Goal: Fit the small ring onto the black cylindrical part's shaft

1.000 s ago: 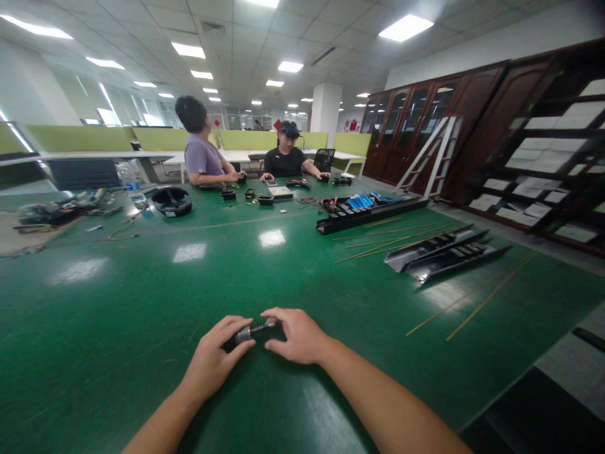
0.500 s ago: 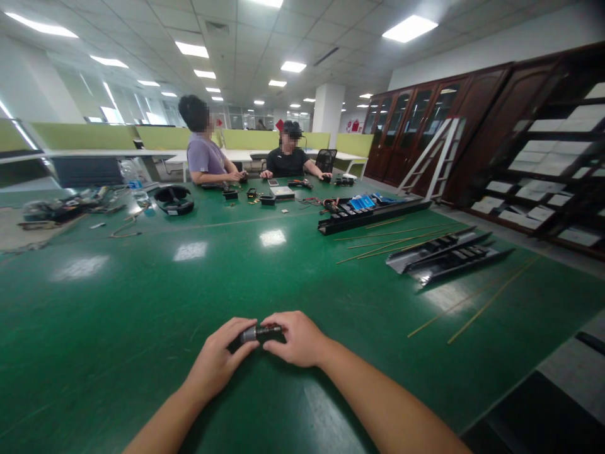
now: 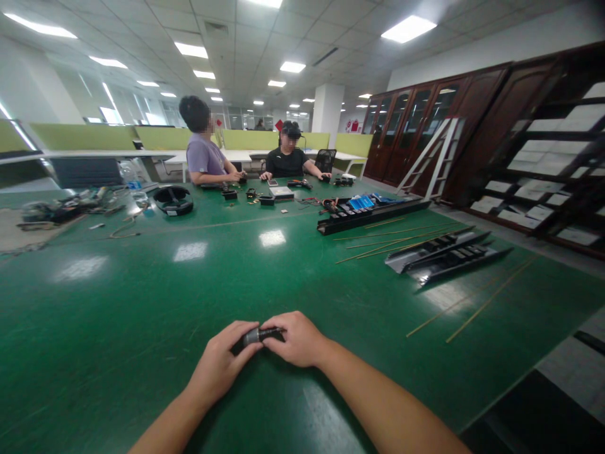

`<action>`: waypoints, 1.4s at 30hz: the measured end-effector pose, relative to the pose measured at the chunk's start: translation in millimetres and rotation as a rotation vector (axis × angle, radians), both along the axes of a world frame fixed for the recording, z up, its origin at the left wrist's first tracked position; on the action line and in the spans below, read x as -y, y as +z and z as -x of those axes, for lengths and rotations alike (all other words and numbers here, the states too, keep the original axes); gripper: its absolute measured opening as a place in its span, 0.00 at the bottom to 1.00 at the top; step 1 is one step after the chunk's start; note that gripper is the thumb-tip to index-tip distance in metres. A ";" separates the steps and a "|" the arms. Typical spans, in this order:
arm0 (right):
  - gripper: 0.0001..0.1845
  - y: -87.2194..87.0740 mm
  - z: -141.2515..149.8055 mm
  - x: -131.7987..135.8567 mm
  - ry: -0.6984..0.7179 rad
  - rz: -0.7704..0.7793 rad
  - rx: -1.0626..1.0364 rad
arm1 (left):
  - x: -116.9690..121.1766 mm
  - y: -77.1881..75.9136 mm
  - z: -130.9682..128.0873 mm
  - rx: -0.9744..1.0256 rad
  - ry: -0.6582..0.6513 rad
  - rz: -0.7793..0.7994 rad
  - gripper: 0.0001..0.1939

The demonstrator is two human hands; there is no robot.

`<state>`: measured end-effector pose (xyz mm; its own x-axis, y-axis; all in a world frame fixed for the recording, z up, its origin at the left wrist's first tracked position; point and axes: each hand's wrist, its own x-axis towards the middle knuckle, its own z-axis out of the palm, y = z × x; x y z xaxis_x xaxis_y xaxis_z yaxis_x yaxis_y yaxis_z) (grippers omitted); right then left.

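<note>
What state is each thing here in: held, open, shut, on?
Left hand: closed on the cylindrical part.
Right hand: fingers gripping its dark end.
Cylindrical part: held, lying roughly sideways.
Stepladder: standing, legs spread.
Glass-fronted cabinet doors: look shut.
Ceiling light: on.
Black headset: resting on the table.

Open-plan office, part used as workshop: low green partitions [image 3: 80, 139], white desks [image 3: 236, 156], ceiling panel lights [image 3: 409, 28]. Big green table [image 3: 155, 302] carries electronic parts, cables [image 3: 123, 230], metal channels [image 3: 373, 214].
</note>
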<state>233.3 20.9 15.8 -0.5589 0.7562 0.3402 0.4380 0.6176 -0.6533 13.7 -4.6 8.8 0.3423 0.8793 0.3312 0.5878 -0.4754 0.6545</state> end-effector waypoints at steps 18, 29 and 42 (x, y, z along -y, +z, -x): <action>0.10 -6.8 -2.6 -5.2 -0.004 0.003 0.021 | 1.7 2.4 -4.4 -0.039 0.017 0.021 0.14; 0.10 -6.5 -4.7 -6.9 -0.002 -0.025 0.065 | 2.0 1.7 -4.8 -0.052 0.009 0.026 0.15; 0.12 1.6 -8.1 -5.0 0.003 -0.045 0.151 | 3.1 3.1 -4.6 -0.061 -0.005 0.019 0.15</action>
